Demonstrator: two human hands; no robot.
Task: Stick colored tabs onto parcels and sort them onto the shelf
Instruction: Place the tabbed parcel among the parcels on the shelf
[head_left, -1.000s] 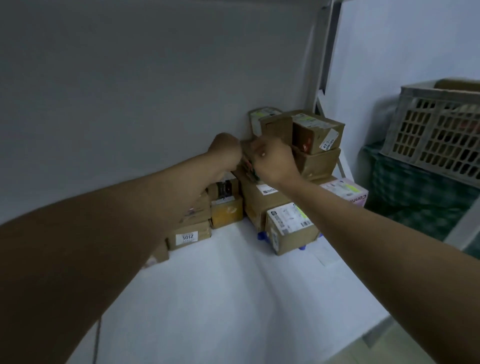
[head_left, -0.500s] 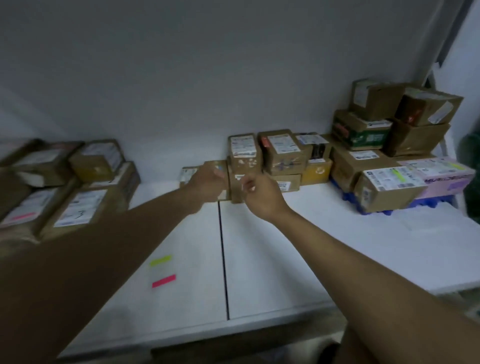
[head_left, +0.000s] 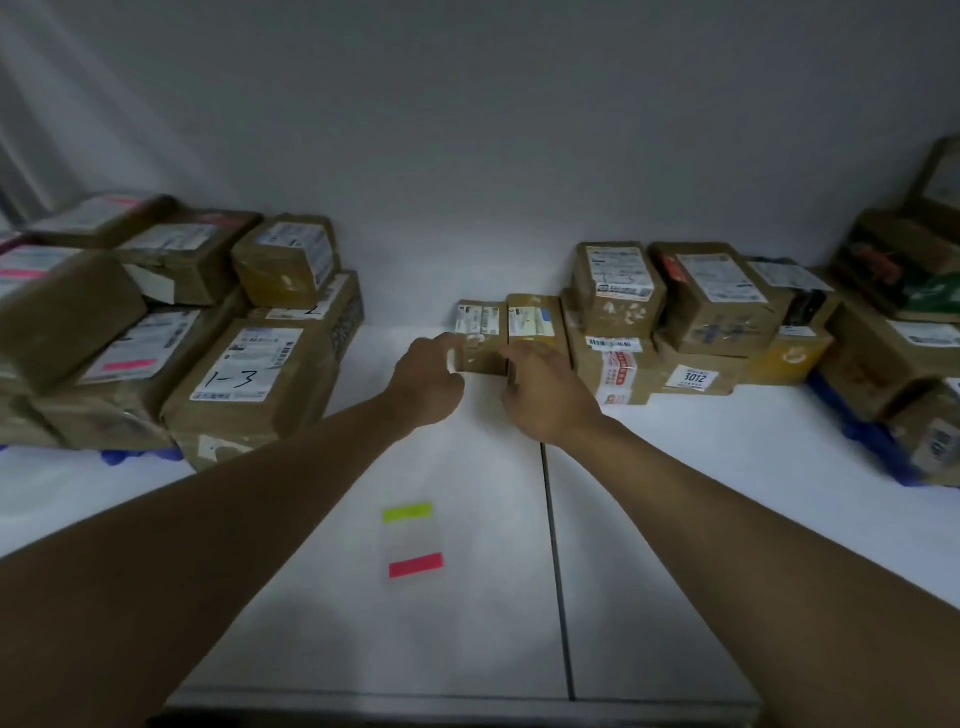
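Both hands reach toward two small parcels standing side by side at the back of the white shelf (head_left: 675, 519). The left hand (head_left: 428, 379) has its fingers loosely bent, with one fingertip touching the front left edge of the left small parcel (head_left: 480, 338); it grips nothing. The right hand (head_left: 545, 395) lies with spread, relaxed fingers against the front of the right small parcel (head_left: 535, 325), not curled around it. These two parcels touch each other and sit just left of a stack of boxes (head_left: 675, 312); their labelled tops face up and their long sides run back toward the wall.

Nearer the person, between the forearms, a yellow-green tab (head_left: 408, 512) and a pink tab (head_left: 415, 565) lie flat on the shelf, each with its long axis running left to right. A pile of parcels (head_left: 208, 338) sits at the left, one marked "1-3".

Compared with half a second ago, the view has swung left and closer, and both hands have come down onto the two small parcels.
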